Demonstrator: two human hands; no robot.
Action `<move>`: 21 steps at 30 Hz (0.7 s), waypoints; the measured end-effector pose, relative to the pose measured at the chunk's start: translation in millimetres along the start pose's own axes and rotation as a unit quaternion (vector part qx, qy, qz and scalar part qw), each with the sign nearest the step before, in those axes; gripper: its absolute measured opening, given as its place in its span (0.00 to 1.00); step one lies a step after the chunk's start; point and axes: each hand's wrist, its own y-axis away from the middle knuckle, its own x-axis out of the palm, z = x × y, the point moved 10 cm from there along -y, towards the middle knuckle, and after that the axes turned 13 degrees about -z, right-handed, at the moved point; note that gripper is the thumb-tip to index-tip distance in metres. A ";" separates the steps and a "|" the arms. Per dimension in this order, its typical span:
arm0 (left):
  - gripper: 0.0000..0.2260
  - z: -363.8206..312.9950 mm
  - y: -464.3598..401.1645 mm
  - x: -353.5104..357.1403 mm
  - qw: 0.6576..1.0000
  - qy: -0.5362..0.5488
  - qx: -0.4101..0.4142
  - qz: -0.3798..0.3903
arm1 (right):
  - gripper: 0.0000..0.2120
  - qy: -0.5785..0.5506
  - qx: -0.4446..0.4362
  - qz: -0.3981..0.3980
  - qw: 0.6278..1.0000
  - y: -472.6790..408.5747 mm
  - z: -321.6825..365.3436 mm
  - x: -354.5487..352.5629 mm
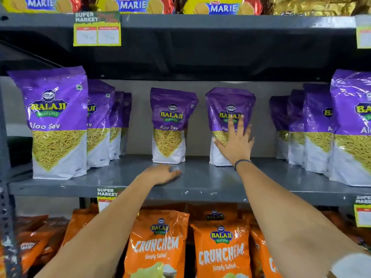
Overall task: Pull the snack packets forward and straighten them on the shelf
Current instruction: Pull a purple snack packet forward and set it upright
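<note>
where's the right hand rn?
Head view, right of centre: right hand spread flat on the front of an Aloo Sev packet deep on the grey middle shelf, right of the other lone packet.

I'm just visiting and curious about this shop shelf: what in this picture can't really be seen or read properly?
All in the head view:
- Price tag: the handwritten prices are blurred, unreadable.
- Right Aloo Sev packet: the right hand covers its name and lower front.
- Far-right packet: cut off by the frame edge.
- Rear packets in the left row: hidden behind the front ones; count unclear.
- Left hand: fingertips blurred; grip unclear.
</note>
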 end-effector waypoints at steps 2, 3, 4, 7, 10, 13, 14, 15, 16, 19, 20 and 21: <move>0.30 2.9 -0.2 3.0 1.000 -0.023 -0.007 0.018 | 0.46 0.004 0.020 0.029 0.999 -0.3 -3.1 12.1; 0.30 2.9 -0.2 4.5 0.999 -0.033 -0.004 0.022 | 0.47 0.015 0.024 0.041 0.999 -0.6 -4.9 19.5; 0.31 3.9 0.9 4.2 0.999 -0.042 -0.005 0.024 | 0.49 0.016 0.030 0.052 0.998 0.2 -7.2 27.7; 0.30 1.1 -0.3 5.8 0.998 -0.050 -0.002 0.030 | 0.53 0.028 0.047 0.077 0.996 -2.8 -12.5 43.2; 0.28 3.6 -2.6 7.7 0.998 -0.051 -0.007 0.029 | 0.57 0.029 0.070 0.086 0.993 -3.4 -18.2 52.6; 0.28 4.9 -4.8 8.4 0.998 -0.055 -0.006 0.026 | 0.59 0.021 0.100 0.082 0.991 -0.4 -26.1 58.0; 0.29 5.8 -5.8 8.6 0.998 -0.055 -0.006 0.024 | 0.60 0.011 0.108 0.084 0.991 0.0 -27.6 59.7; 0.29 5.9 -6.6 8.6 0.998 -0.054 -0.005 0.023 | 0.60 0.001 0.113 0.083 0.990 -0.8 -28.4 60.5; 0.29 6.2 -7.1 9.4 0.998 -0.055 -0.005 0.024 | 0.60 -0.004 0.114 0.080 0.990 -2.3 -28.9 60.9; 0.29 6.8 -7.6 9.9 0.998 -0.053 -0.004 0.024 | 0.57 -0.012 0.120 0.077 0.990 -4.9 -29.7 61.3; 0.29 6.9 -7.7 9.7 0.998 -0.053 -0.004 0.024 | 0.56 -0.013 0.125 0.078 0.989 -5.0 -30.7 62.1; 0.29 6.9 -7.7 9.7 0.998 -0.053 -0.003 0.024 | 0.56 -0.014 0.128 0.079 0.988 -4.8 -31.3 62.5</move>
